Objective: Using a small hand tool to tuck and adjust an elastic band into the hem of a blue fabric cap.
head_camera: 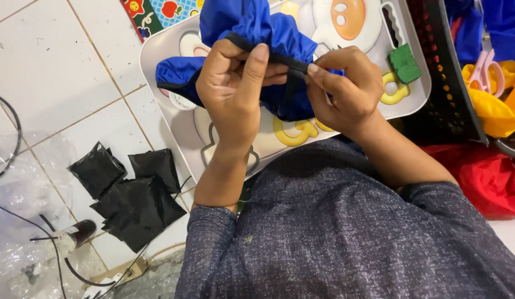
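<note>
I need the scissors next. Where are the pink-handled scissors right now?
In the head view, the pink-handled scissors lie at the far right, on yellow fabric beside the black perforated basket.

Three flat black square packets (pixel 130 194) lie overlapping on the near-left floor tiles; crumpled clear plastic wrap (pixel 14 243) sits left of them.

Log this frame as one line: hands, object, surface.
left hand: pinching black trim | right hand: pinching black trim | object: blue fabric | surface: white tray | nearby: black packets

Left hand (pixel 235 91) and right hand (pixel 346 88) raised together, each grip pinched closed
</note>
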